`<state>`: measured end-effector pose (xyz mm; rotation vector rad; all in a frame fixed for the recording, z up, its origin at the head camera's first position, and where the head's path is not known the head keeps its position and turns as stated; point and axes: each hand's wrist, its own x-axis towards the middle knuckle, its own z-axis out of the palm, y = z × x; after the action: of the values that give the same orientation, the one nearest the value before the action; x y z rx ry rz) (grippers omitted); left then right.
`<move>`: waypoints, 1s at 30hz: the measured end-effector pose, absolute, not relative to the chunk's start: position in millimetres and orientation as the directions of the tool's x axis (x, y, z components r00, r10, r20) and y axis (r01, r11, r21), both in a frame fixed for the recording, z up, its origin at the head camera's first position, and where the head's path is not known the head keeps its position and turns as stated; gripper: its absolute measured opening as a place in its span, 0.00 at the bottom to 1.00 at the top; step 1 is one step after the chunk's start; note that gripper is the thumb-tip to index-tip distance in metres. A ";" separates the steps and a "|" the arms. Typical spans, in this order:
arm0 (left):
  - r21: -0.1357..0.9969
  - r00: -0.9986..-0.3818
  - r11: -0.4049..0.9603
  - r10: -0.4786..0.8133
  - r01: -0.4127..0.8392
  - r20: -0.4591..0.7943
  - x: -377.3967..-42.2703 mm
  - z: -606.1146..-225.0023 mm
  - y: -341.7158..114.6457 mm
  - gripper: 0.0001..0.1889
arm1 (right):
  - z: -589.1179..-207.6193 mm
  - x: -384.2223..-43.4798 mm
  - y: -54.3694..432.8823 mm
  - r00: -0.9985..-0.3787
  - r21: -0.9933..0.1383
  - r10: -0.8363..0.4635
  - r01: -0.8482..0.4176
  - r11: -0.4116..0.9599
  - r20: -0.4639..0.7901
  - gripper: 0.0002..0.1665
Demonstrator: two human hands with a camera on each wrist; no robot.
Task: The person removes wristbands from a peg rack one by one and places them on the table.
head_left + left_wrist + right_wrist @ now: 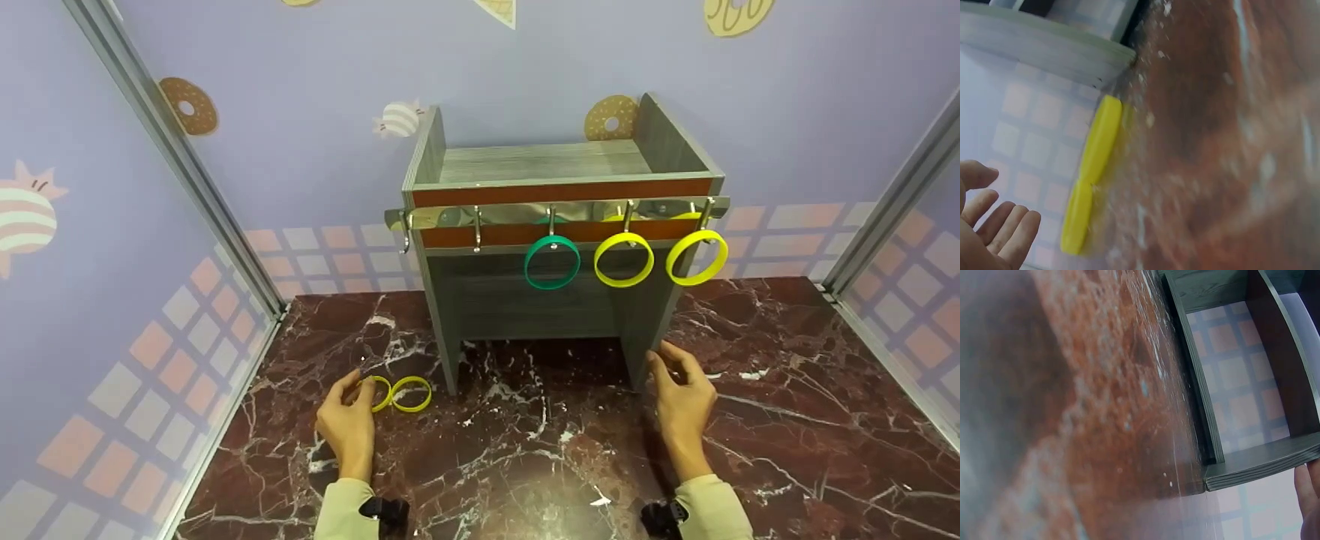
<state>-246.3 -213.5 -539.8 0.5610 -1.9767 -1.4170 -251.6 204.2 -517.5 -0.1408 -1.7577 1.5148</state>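
Two yellow rings [412, 394] lie side by side on the dark red marbled table; in the left wrist view the yellow rings [1100, 138] appear edge-on. My left hand [349, 424] is just left of them, its loosely bent fingers apart from the rings in the left wrist view. At the right, my right hand [684, 397] has its fingertips right at the outer face of the grey wooden shelf's side panel [651, 322]. Only a few right-hand fingers [1306, 492] show in the right wrist view, beside that panel.
Across the shelf front runs a metal rail [517, 213] with several hooks. A green ring [552, 283] and two yellow rings [624, 282] hang from its right-hand hooks; two left hooks [477, 232] carry no ring. Patterned walls [330, 150] enclose the marbled table [525, 480].
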 end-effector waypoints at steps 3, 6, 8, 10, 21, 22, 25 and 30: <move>0.952 -0.720 0.296 -0.642 0.084 0.263 -247.9 -534.5 -207.6 0.15 | -517.0 -251.9 203.2 -0.675 -0.872 0.554 -0.405 0.273 0.487 0.12; 0.959 -0.732 0.241 -0.625 0.147 0.269 -249.6 -528.7 -200.7 0.15 | -516.5 -252.7 202.6 -0.670 -0.869 0.556 -0.414 0.269 0.492 0.12; 0.958 -0.735 0.223 -0.617 0.180 0.281 -250.6 -525.1 -195.8 0.15 | -516.3 -253.2 202.5 -0.667 -0.868 0.558 -0.417 0.270 0.494 0.12; 0.955 -0.736 0.217 -0.609 0.204 0.296 -251.4 -522.1 -190.7 0.15 | -516.3 -253.1 202.4 -0.666 -0.869 0.561 -0.415 0.269 0.491 0.12; 0.931 -0.782 0.154 -0.506 0.332 0.363 -255.1 -514.0 -168.3 0.17 | -517.7 -250.5 202.0 -0.671 -0.877 0.565 -0.398 0.271 0.479 0.12; 0.929 -0.786 0.143 -0.499 0.343 0.366 -255.8 -513.9 -166.6 0.17 | -517.7 -250.5 202.1 -0.673 -0.877 0.564 -0.399 0.268 0.478 0.12; 0.925 -0.799 0.106 -0.474 0.366 0.370 -257.2 -514.6 -161.5 0.18 | -517.8 -250.8 202.2 -0.678 -0.880 0.563 -0.396 0.263 0.474 0.13; 0.927 -0.825 0.088 -0.430 0.366 0.367 -258.4 -517.9 -153.3 0.20 | -516.9 -251.5 202.1 -0.679 -0.882 0.565 -0.385 0.271 0.469 0.12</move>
<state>-258.4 -153.3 -517.9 0.0631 -1.7998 -1.7958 -251.5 202.1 -516.9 -0.1649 -1.7546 1.5222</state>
